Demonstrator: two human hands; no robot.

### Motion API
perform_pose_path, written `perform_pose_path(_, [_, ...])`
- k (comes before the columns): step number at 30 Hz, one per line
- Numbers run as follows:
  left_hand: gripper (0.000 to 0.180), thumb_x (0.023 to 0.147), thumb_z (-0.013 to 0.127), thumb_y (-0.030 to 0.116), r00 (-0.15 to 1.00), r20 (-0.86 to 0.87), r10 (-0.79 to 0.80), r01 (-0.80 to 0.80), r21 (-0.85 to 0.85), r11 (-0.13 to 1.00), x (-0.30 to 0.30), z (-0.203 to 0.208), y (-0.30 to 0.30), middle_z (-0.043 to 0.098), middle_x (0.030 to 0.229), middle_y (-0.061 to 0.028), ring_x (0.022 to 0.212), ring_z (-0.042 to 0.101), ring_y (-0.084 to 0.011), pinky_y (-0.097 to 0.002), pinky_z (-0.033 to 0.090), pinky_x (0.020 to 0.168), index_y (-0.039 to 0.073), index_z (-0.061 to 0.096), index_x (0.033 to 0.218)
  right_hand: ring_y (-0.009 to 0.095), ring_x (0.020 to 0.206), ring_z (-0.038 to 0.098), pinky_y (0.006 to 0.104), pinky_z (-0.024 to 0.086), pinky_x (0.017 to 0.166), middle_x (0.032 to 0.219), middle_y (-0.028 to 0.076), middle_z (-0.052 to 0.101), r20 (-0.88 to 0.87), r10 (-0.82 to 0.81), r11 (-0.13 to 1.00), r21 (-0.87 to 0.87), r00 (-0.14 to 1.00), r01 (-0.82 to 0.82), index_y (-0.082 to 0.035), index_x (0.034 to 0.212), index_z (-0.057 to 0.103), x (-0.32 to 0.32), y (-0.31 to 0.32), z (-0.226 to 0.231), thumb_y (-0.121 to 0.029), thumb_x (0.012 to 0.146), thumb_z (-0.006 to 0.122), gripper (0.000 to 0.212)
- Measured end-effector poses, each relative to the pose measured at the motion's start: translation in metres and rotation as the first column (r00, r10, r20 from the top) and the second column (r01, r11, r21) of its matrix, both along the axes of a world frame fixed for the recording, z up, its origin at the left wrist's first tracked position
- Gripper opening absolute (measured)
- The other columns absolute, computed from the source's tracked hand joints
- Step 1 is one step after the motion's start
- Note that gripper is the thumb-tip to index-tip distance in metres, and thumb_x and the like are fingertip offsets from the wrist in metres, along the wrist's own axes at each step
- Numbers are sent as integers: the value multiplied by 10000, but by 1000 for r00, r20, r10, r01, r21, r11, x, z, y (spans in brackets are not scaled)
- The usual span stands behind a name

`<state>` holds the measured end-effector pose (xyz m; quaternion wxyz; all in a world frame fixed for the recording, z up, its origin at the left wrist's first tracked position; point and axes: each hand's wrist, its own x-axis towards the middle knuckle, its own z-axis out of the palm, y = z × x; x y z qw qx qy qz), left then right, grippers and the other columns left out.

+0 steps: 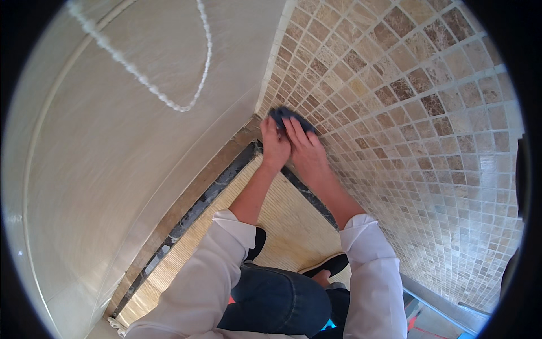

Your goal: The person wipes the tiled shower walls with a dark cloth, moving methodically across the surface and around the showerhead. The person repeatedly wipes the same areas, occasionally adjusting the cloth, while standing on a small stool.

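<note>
A dark grey-blue cloth [293, 116] is bunched against the brown and beige mosaic tile wall [395, 90], low in the corner where it meets the smooth cream wall [141, 130]. My right hand [306, 151] presses on it with fingers stretched over its face. Beside it, my left hand [275, 148] grips the cloth's near left part, thumb and fingertips against it. The two hands nearly touch, and both forearms reach forward from rolled white sleeves. Part of the cloth is hidden under my fingers.
A white twisted cord [161, 97] hangs in a loop at the upper left. Below me is a ribbed cream floor [186, 254] edged by a dark stone strip [197, 212]. My dark shoes [327, 264] stand on it. A blue-edged frame [435, 311] lies at the lower right.
</note>
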<state>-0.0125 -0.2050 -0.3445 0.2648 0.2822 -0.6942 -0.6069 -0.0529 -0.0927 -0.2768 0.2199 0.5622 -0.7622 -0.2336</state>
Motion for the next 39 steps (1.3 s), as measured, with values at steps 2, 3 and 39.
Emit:
perform_pose_path(2, [602, 888, 519, -126, 987, -96, 129, -141, -130, 981, -8, 13, -25, 413, 1422, -245, 1220, 542, -363, -356, 528, 957, -71, 417, 1479, 187, 1538, 273, 329, 293, 1112, 1654, 15, 367, 39, -13, 989, -148, 999, 19, -117, 1395, 625, 2, -32, 30, -248, 939, 541, 482])
perform_pose_path(3, [599, 885, 524, -126, 982, -141, 128, -146, -128, 981, -12, 22, -31, 419, 1409, -242, 1206, 546, -360, -355, 524, 960, -64, 425, 1472, 177, 1533, 284, 332, 298, 1098, 1650, 4, 371, 28, -23, 974, -227, 999, 29, -114, 1400, 620, -2, -43, 39, -245, 932, 549, 491])
perform_pose_path(39, [776, 871, 540, -170, 967, -249, -55, -55, -415, 908, 3, 75, 0, 330, 1464, -208, 1207, 557, -318, -378, 523, 992, -23, 284, 1589, 184, 1445, 438, 360, 337, 1023, 1571, 24, 494, 34, -78, 903, -420, 996, 85, -111, 1368, 639, 7, 0, 45, -212, 961, 542, 431])
